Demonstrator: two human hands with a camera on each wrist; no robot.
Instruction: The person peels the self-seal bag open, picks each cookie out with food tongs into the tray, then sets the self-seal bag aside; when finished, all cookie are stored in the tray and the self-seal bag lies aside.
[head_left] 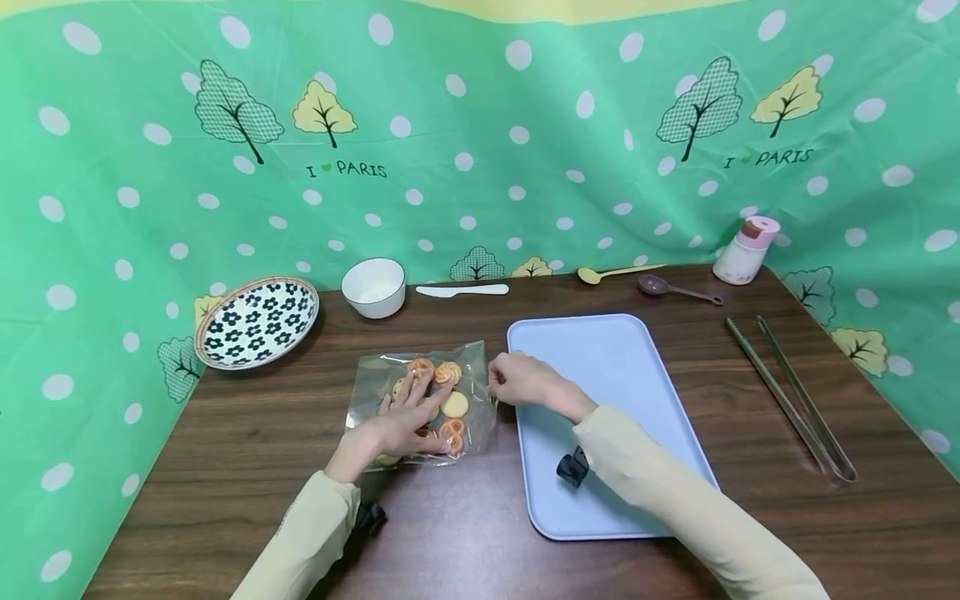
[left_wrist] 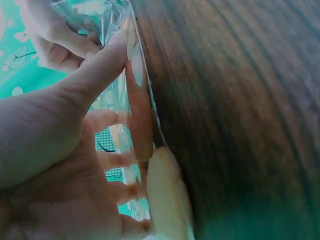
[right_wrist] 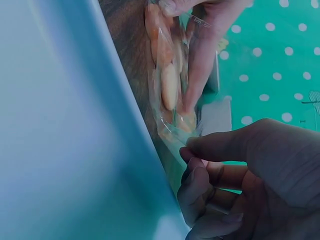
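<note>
clear bag (head_left: 476,387) shows in every view, tongs (head_left: 780,396) in head's alone.

Wears a long, plain, pale cream left sleeve (head_left: 303,533) and a matching, creased right sleeve (head_left: 675,492), plus a small black left wrist camera (head_left: 370,517) and a blocky black right wrist camera (head_left: 572,468)

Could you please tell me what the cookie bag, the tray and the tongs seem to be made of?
The cookie bag: thin, glossy plastic film, being clear, wrinkled and glinting, with cookies visible through it. The tray: probably smooth plastic, given its even light-blue color and rounded rim. The tongs: likely shiny metal, perhaps steel, judging by their grey tone and highlights.
</note>
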